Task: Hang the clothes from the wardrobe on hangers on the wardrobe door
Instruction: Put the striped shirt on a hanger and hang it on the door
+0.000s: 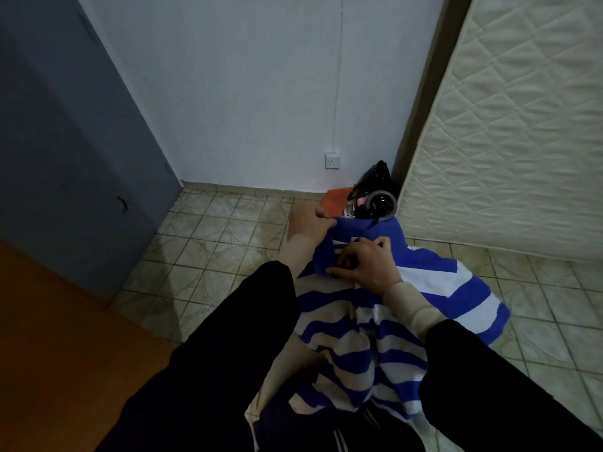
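Head view showed both hands working at the far end of a blue-and-white striped top [365, 324], which hung and draped in front of the person, above the tiled floor [228, 243]. The garment's long axis ran from its solid blue collar end, far from the camera, back down toward the person's body, with a sleeve spilling to the right.

The left hand [308, 225] pinched the blue edge at the far left of the collar end, fingers curled over the cloth. The right hand [363, 264] sat just nearer and to the right, fingers bent onto the fabric around a small white patch, apparently gripping it. Both were at the same end, so neither was clearly better placed; the left sat slightly farther out.

No hanger could be seen, so the neck opening probably needed spreading before one went in.

A grey door [75, 151] stood at left, a quilted mattress [509, 125] leaned at right, and a wall socket [332, 160] sat low on the far wall. The white patch might have been a label, but nothing on it was legible, and no other writing showed.
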`<state>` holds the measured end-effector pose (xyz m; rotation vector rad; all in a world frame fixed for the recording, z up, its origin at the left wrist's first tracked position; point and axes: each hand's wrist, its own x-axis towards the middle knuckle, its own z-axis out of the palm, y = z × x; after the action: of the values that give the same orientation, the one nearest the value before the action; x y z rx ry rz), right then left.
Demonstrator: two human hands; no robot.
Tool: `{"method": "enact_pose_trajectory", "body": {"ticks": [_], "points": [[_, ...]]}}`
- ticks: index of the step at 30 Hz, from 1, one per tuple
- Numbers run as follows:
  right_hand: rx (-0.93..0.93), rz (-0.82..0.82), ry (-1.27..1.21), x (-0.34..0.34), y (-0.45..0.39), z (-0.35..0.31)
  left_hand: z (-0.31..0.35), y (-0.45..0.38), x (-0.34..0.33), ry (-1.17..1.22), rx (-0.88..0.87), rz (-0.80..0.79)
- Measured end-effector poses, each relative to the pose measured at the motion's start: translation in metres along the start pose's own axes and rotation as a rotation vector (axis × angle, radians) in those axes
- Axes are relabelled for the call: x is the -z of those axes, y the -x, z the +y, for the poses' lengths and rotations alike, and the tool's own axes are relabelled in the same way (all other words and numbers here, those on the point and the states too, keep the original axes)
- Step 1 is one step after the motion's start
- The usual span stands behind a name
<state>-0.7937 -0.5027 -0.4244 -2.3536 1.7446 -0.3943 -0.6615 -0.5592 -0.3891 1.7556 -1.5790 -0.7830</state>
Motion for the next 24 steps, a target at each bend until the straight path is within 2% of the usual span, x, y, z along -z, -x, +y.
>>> {"method": "enact_pose_trajectory", "body": {"ticks": [11, 16, 19, 24], "points": [[-0.132, 0.087, 0.004, 0.0, 0.002, -0.005, 0.011, -0.009, 0.001, 0.185, 0.117, 0.032], [-0.132, 0.112, -0.199, -0.004, 0.003, 0.004, 0.008, -0.011, 0.001, 0.225, 0.147, 0.04], [-0.112, 0.073, -0.35, -0.004, 0.004, 0.017, 0.007, -0.01, -0.001, 0.22, 0.139, 0.071], [-0.073, 0.025, -0.305, -0.004, 0.0, 0.023, 0.007, -0.007, -0.009, 0.205, 0.131, 0.135]]}}
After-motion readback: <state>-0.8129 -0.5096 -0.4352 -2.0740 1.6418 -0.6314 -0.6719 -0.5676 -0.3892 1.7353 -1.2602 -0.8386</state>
